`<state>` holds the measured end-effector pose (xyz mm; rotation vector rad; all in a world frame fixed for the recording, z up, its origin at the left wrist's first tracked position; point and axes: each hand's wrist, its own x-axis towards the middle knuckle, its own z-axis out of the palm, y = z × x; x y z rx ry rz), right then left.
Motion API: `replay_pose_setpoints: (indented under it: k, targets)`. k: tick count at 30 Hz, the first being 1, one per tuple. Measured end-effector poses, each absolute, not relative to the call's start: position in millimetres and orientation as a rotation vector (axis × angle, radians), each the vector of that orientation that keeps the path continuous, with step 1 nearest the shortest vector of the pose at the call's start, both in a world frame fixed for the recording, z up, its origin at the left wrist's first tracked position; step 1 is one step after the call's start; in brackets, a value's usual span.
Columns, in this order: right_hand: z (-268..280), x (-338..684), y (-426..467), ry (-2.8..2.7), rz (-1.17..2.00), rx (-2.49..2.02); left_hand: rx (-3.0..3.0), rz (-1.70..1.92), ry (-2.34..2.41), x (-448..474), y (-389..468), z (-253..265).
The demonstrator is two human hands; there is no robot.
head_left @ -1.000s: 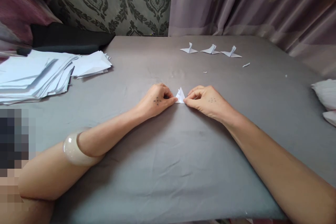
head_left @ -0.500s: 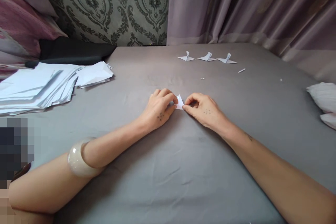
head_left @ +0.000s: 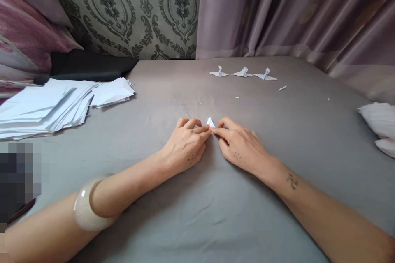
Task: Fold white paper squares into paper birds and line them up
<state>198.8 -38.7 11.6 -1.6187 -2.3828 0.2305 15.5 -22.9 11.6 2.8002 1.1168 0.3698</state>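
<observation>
Two hands meet at the middle of the grey sheet point(head_left: 197, 222), and between them sits the fold point(head_left: 210, 122), a small white paper piece with a pointed tip standing up. Your left hand point(head_left: 187, 146) lies knuckles up on the sheet, fingers curled and held close together, with the thumb and forefinger tips pinching the left edge of the fold. Your right hand point(head_left: 239, 146) mirrors it: fingers bent, forefinger stretched toward the left hand, its tip pressed against the right edge of the fold. The fingertips of both hands nearly touch under the paper tip; most of the fold is hidden behind them, so you cannot tell its full shape. A pale bangle point(head_left: 88, 205) rings your left forearm. Well beyond the hands, near the far edge of the sheet, three finished folds point(head_left: 242, 73) stand in a row, just beside one another, with a few paper scraps point(head_left: 282, 88) to their right. At the far left a loose paper stack point(head_left: 46, 104) lies fanned out on the sheet, well apart from the hands. A purple curtain point(head_left: 293, 12) hangs behind the sheet, and a white cushion point(head_left: 378, 119) shows at the right edge.
</observation>
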Motion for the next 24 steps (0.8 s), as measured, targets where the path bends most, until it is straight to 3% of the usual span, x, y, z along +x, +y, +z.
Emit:
replay_pose_setpoints:
  k: [5,13,24]
  targets:
    - [8.7,201.9,-39.7,-2.402,0.183,-1.582,2.625,0.479,1.135,11.8,-17.7,8.1]
    - [-3.8,210.3,-18.2,-1.861,0.66,-1.582,1.94,0.751,1.264,5.4,-0.2,3.9]
    - [-1.0,207.7,-30.7,-2.127,0.475,-1.348,1.957,0.78,1.221,4.9,-2.1,2.8]
